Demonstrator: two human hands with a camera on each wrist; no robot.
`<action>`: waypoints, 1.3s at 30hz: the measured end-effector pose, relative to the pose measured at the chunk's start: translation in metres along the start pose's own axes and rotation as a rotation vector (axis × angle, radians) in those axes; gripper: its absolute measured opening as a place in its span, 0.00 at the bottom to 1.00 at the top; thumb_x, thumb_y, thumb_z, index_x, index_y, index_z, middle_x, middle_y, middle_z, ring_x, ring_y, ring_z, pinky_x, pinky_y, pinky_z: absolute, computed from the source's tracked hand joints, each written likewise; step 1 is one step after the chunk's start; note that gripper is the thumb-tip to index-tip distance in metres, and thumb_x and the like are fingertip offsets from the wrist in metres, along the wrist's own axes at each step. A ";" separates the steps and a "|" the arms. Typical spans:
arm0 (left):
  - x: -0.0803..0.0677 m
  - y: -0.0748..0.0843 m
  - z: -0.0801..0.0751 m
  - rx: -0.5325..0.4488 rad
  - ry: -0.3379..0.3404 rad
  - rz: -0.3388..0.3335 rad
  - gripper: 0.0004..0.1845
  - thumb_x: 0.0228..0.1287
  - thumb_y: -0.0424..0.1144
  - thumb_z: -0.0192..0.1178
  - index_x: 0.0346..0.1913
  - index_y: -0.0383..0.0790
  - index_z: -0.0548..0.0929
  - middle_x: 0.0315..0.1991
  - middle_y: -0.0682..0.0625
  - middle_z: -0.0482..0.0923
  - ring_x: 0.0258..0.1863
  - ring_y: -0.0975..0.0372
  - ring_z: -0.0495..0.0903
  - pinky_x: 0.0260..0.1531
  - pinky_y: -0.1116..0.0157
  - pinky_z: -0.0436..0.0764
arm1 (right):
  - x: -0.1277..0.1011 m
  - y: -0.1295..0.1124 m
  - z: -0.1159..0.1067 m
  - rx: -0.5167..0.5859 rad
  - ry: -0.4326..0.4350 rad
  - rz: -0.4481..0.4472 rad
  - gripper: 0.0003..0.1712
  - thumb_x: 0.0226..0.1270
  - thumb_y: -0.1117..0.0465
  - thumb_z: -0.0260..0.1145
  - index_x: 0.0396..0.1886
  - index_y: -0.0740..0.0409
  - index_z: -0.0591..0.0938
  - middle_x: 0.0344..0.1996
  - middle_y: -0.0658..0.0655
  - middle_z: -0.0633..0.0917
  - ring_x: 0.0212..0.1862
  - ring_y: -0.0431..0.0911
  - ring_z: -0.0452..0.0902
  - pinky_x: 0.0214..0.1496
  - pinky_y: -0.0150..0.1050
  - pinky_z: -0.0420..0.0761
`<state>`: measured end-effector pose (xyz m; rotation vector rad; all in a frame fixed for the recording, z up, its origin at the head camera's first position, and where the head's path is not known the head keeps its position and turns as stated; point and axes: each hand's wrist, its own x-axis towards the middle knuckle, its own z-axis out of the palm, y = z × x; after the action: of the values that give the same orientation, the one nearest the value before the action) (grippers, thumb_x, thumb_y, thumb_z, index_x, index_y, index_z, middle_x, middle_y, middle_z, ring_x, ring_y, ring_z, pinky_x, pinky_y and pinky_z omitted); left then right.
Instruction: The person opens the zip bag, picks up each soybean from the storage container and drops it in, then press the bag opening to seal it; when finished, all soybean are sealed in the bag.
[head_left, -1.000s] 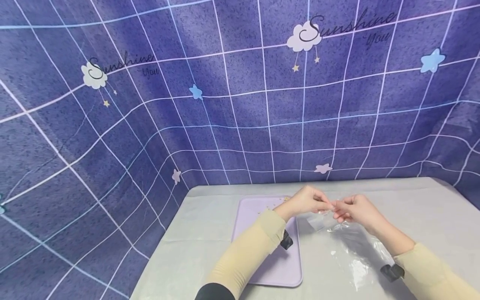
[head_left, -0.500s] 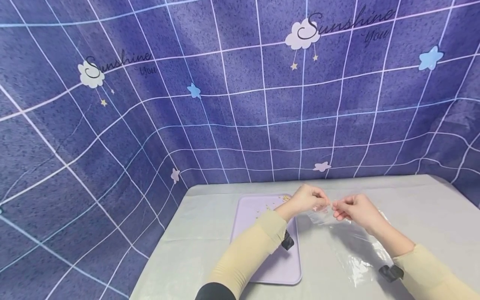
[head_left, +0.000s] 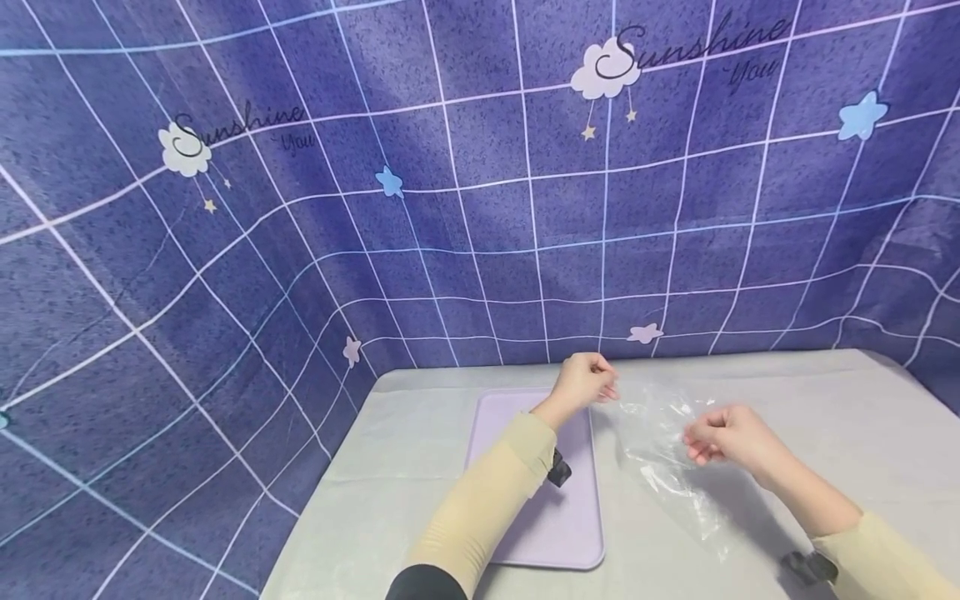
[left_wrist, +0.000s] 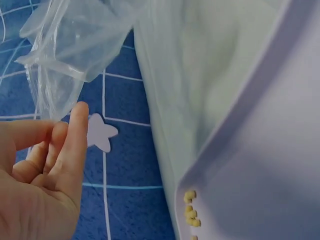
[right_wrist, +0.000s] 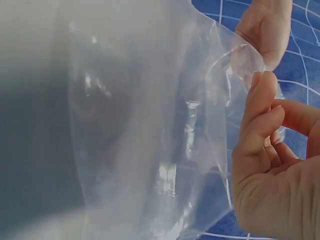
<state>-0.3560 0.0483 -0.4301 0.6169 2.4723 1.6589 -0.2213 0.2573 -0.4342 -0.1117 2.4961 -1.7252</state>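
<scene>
A person in cream sleeves holds a clear plastic bag [head_left: 663,450] stretched between two hands above a grey-covered table [head_left: 825,400], in front of a purple grid-patterned backdrop [head_left: 450,208] printed with clouds and stars. The left hand [head_left: 583,382] is raised over the far end of a lilac tray [head_left: 525,517], its fingers curled in to pinch one edge of the bag's mouth; the left wrist view shows the film [left_wrist: 60,60] caught at the fingertips [left_wrist: 75,125]. The right hand [head_left: 727,435] sits lower and nearer the person, thumb and fingers closed on the opposite edge, with the film [right_wrist: 150,125] hanging loose beside them. Held apart like this, the two hands appear to be drawing the mouth of the bag open, while its lower end trails down onto the tablecloth to the right of the tray. A few small yellow grains [left_wrist: 190,210] lie against the tray's raised rim, which looks meant to keep them from rolling off. Black camera mounts are strapped at both wrists.
</scene>
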 end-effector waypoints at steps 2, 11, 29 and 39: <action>-0.002 0.000 -0.001 0.010 -0.004 -0.006 0.05 0.62 0.28 0.57 0.34 0.31 0.83 0.22 0.42 0.82 0.19 0.60 0.84 0.21 0.68 0.83 | -0.002 0.001 -0.001 0.007 -0.016 0.001 0.16 0.64 0.65 0.59 0.38 0.79 0.80 0.23 0.59 0.85 0.25 0.44 0.82 0.32 0.36 0.83; -0.011 0.012 0.007 -0.050 -0.125 0.034 0.05 0.61 0.29 0.61 0.29 0.32 0.81 0.25 0.39 0.82 0.20 0.56 0.84 0.20 0.65 0.83 | -0.005 -0.006 0.006 -0.391 0.183 -0.132 0.14 0.63 0.58 0.60 0.21 0.61 0.78 0.14 0.51 0.77 0.19 0.43 0.70 0.24 0.37 0.72; -0.019 0.017 0.011 0.015 -0.230 0.082 0.03 0.61 0.33 0.63 0.30 0.39 0.81 0.27 0.48 0.82 0.23 0.57 0.85 0.27 0.55 0.84 | 0.034 -0.010 -0.016 -0.802 0.374 -0.864 0.23 0.35 0.75 0.71 0.33 0.48 0.83 0.46 0.54 0.82 0.51 0.55 0.73 0.52 0.54 0.70; -0.017 0.018 0.002 0.095 -0.308 0.142 0.03 0.61 0.36 0.63 0.31 0.41 0.82 0.32 0.44 0.84 0.23 0.61 0.85 0.26 0.59 0.84 | 0.032 -0.019 -0.038 -0.590 0.018 -0.602 0.26 0.46 0.78 0.67 0.43 0.48 0.84 0.40 0.47 0.86 0.42 0.39 0.81 0.45 0.44 0.82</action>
<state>-0.3353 0.0497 -0.4172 0.9983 2.3389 1.3702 -0.2579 0.2816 -0.4047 -0.9766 3.1054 -1.0279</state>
